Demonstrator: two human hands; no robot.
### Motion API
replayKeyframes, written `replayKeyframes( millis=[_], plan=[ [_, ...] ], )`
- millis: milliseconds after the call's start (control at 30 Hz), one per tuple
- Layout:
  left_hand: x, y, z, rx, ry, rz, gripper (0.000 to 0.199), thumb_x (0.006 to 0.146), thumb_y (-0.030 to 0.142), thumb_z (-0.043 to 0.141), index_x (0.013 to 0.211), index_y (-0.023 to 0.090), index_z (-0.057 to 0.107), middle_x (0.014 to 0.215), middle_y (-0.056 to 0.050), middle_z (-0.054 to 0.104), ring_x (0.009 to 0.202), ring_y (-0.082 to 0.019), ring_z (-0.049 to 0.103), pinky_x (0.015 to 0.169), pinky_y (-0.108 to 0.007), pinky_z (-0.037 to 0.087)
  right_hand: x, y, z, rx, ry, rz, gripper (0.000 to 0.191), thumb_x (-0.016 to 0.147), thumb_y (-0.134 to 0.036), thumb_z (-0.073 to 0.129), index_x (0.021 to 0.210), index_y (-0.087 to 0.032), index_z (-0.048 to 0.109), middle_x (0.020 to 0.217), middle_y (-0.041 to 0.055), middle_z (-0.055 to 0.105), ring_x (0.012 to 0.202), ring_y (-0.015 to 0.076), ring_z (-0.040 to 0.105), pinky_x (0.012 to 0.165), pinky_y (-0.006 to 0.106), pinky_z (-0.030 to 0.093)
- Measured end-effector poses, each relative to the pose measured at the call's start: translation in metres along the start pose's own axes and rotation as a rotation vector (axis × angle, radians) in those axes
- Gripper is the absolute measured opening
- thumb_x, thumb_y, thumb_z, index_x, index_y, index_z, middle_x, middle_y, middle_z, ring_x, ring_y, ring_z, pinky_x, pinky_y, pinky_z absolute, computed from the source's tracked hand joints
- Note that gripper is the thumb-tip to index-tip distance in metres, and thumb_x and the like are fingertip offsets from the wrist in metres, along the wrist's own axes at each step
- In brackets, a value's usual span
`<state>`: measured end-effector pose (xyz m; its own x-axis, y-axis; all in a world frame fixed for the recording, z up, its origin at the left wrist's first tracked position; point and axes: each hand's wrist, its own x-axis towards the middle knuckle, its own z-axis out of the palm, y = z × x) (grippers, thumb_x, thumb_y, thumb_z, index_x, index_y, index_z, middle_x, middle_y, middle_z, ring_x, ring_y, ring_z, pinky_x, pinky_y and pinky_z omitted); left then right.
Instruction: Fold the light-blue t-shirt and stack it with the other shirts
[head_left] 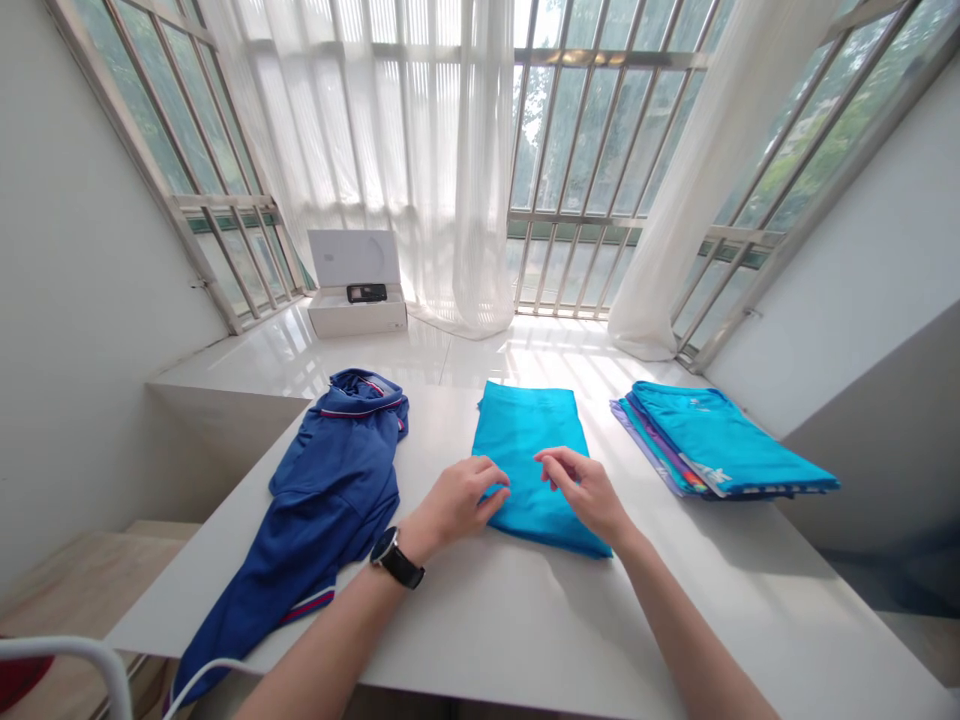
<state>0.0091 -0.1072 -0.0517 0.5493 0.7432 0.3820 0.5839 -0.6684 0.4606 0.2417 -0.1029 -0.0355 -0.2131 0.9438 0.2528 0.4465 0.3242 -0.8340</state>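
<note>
A folded turquoise garment [525,415] lies flat on the white table in front of me. My left hand [466,497] is over its left edge, fingers loosely bent and thumb apart from them; whether the fingertips touch the cloth is hard to tell. Above the right half of the garment is my right hand [583,488], its fingers half curled with nothing visible in them. Left of my hands lies a dark blue polo shirt [337,470] with red-and-white trim, unfolded and rumpled, its lower end hanging over the table's front edge. A black watch [397,557] is on my left wrist.
A stack of folded garments [727,440], turquoise on top, sits on the right of the table [480,620]. On the sill behind stands an open white box [358,315] with a black object in it. White curtains [480,200] hang before barred windows. A white cable [214,668] runs front left.
</note>
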Motion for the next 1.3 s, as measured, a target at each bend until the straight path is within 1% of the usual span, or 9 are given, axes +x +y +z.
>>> replayKeyframes(
  millis=[167, 333, 567, 800, 867, 967, 1100, 1200, 1300],
  plan=[
    [-0.003, 0.013, 0.012, 0.109, -0.191, 0.099, 0.013, 0.097, 0.033, 0.06, 0.093, 0.023, 0.067, 0.091, -0.002, 0.065, 0.084, -0.018, 0.06, 0.077, -0.028, 0.046, 0.006, 0.031, -0.022, -0.581, 0.022, 0.101, 0.03, 0.095, -0.042, 0.048, 0.079, -0.022, 0.065, 0.078, 0.0036, 0.07, 0.073, 0.0193, 0.062, 0.063, 0.029, 0.038],
    [0.0, 0.007, 0.002, 0.161, -0.205, -0.006, 0.032, 0.1, 0.042, 0.053, 0.079, 0.021, 0.066, 0.078, -0.001, 0.064, 0.074, -0.016, 0.06, 0.068, -0.026, 0.043, 0.005, 0.035, -0.032, -0.685, -0.118, 0.178, 0.033, 0.094, -0.039, 0.047, 0.071, -0.021, 0.063, 0.074, 0.005, 0.07, 0.068, 0.0183, 0.059, 0.058, 0.028, 0.032],
    [0.0, -0.006, -0.022, 0.374, -0.197, -0.268, 0.046, 0.102, 0.05, 0.042, 0.076, 0.02, 0.065, 0.08, -0.006, 0.07, 0.076, -0.023, 0.066, 0.072, -0.032, 0.045, -0.012, -0.005, -0.01, -0.218, -0.487, 0.2, 0.044, 0.09, -0.047, 0.052, 0.056, -0.019, 0.061, 0.057, 0.0031, 0.066, 0.051, 0.0152, 0.056, 0.048, 0.025, 0.037],
    [-0.003, -0.019, -0.022, 0.449, -0.105, -0.373, 0.031, 0.095, 0.044, 0.055, 0.103, 0.017, 0.068, 0.108, -0.015, 0.071, 0.103, -0.033, 0.065, 0.093, -0.046, 0.046, -0.021, -0.029, 0.011, 0.154, -0.679, 0.12, 0.034, 0.091, -0.042, 0.055, 0.114, -0.025, 0.072, 0.102, 0.0052, 0.077, 0.09, 0.0213, 0.071, 0.075, 0.03, 0.057],
    [-0.005, -0.019, -0.017, 0.477, -0.063, -0.405, 0.034, 0.094, 0.04, 0.056, 0.117, 0.017, 0.065, 0.127, -0.018, 0.065, 0.118, -0.037, 0.058, 0.102, -0.054, 0.041, -0.017, -0.026, 0.005, 0.119, -0.604, 0.059, 0.032, 0.091, -0.042, 0.056, 0.113, -0.025, 0.073, 0.112, 0.0057, 0.075, 0.097, 0.022, 0.07, 0.08, 0.031, 0.056],
    [-0.007, -0.013, -0.009, 0.476, -0.033, -0.385, 0.04, 0.096, 0.032, 0.052, 0.132, 0.017, 0.058, 0.144, -0.019, 0.054, 0.131, -0.036, 0.049, 0.109, -0.056, 0.035, -0.006, -0.006, -0.01, -0.158, -0.278, 0.009, 0.03, 0.094, -0.041, 0.051, 0.104, -0.022, 0.073, 0.105, 0.0072, 0.074, 0.093, 0.0217, 0.068, 0.079, 0.032, 0.053],
    [-0.011, 0.002, 0.003, 0.263, -0.205, -0.068, 0.065, 0.093, 0.059, 0.054, 0.147, 0.026, 0.045, 0.156, -0.014, 0.042, 0.143, -0.037, 0.036, 0.116, -0.06, 0.026, 0.006, 0.03, -0.031, -0.669, 0.069, 0.072, 0.028, 0.096, -0.033, 0.045, 0.094, -0.021, 0.07, 0.095, 0.0081, 0.071, 0.092, 0.0227, 0.064, 0.075, 0.031, 0.045],
    [-0.014, 0.007, 0.008, 0.176, -0.321, 0.049, 0.094, 0.077, 0.082, 0.057, 0.153, 0.031, 0.037, 0.16, -0.014, 0.033, 0.147, -0.041, 0.027, 0.117, -0.067, 0.017, 0.008, 0.044, -0.043, -0.785, 0.075, 0.206, 0.026, 0.096, -0.033, 0.045, 0.091, -0.021, 0.068, 0.093, 0.0076, 0.071, 0.087, 0.022, 0.065, 0.064, 0.029, 0.039],
    [-0.014, 0.0, 0.006, 0.173, -0.325, 0.031, 0.093, 0.078, 0.081, 0.056, 0.154, 0.032, 0.036, 0.162, -0.012, 0.032, 0.148, -0.04, 0.025, 0.119, -0.064, 0.015, 0.007, 0.049, -0.052, -0.838, 0.018, 0.321, 0.025, 0.094, -0.035, 0.048, 0.084, -0.022, 0.066, 0.088, 0.0078, 0.072, 0.08, 0.0225, 0.065, 0.058, 0.029, 0.032]
  ],
)
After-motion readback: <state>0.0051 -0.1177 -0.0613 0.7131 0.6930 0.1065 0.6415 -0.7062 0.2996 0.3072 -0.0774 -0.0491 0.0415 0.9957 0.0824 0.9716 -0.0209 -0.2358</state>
